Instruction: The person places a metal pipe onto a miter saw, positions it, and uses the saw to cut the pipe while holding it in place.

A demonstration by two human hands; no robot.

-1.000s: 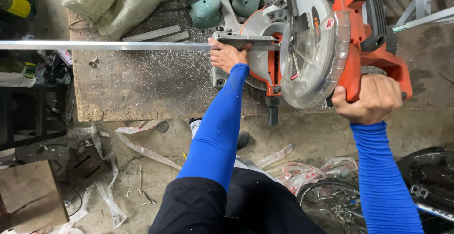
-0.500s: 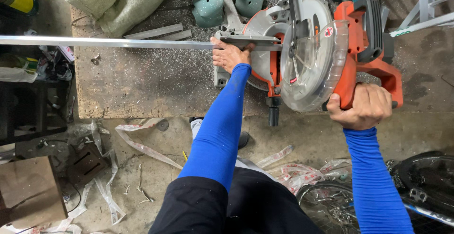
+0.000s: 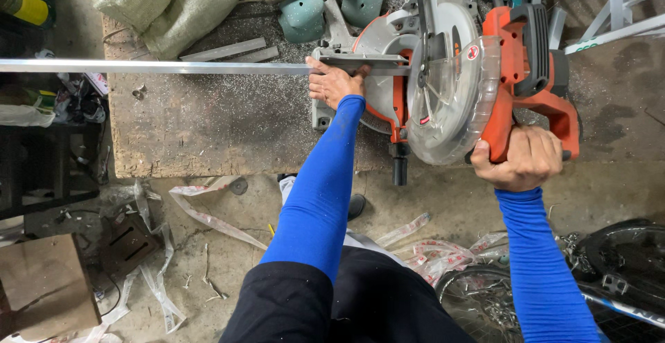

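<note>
Long metal bar [image 3: 159,67] lies flat across the saw's base, running away past the left fingertips. Left hand [image 3: 334,82] presses it down, fingers together on the bar just beside the blade guard [image 3: 450,80]. Right hand [image 3: 521,157] is wrapped tight round the orange saw handle [image 3: 533,107].

Risk, as judged: fingers sit near the cut line; the unsupported bar could kick.

Blade teeth hidden by guard; bar's far end is cut off.

I see a worn wooden slab [image 3: 208,128] dusted with metal shavings, resting on the concrete floor [image 3: 443,204]. An orange mitre saw [image 3: 450,73] sits at the slab's right end. Left of the saw, a long metal bar [image 3: 152,67] lies across the slab.
</note>
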